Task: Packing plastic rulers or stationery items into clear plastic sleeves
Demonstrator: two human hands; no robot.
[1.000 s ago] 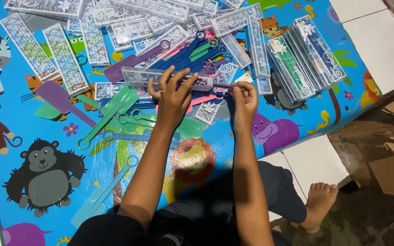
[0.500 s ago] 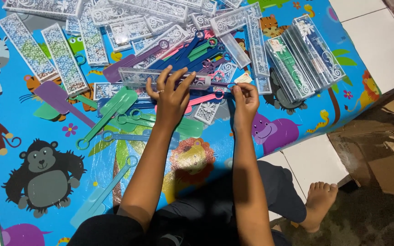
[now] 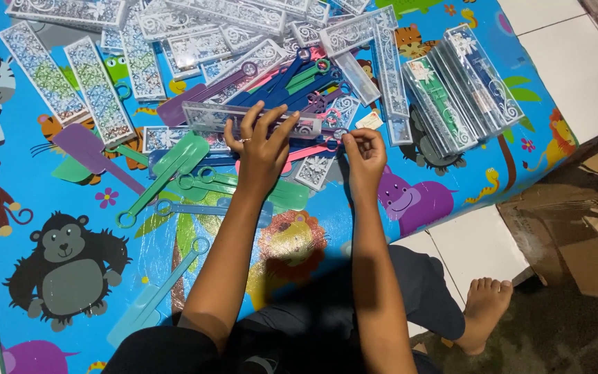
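Observation:
My left hand (image 3: 263, 142) wraps around a long clear plastic case with white lace print (image 3: 209, 116), held level above the mat. My right hand (image 3: 361, 154) pinches the ring end of a coloured plastic stick (image 3: 331, 142) at the case's right end. Under and behind my hands lies a heap of flat plastic sticks with ring handles (image 3: 292, 79) in blue, green, purple and pink. More green and teal sticks (image 3: 174, 173) lie to the left of my left hand.
Several empty clear cases (image 3: 95, 86) are spread over the back of a blue animal-print mat (image 3: 70, 263). Filled cases (image 3: 465, 86) are stacked at the right. White floor tiles (image 3: 562, 62), torn cardboard (image 3: 590, 235) and my bare foot (image 3: 486, 312) lie to the right.
Both hands stayed on the clear case; my left fingers shifted slightly on it and my right hand moved a little at the case's end.

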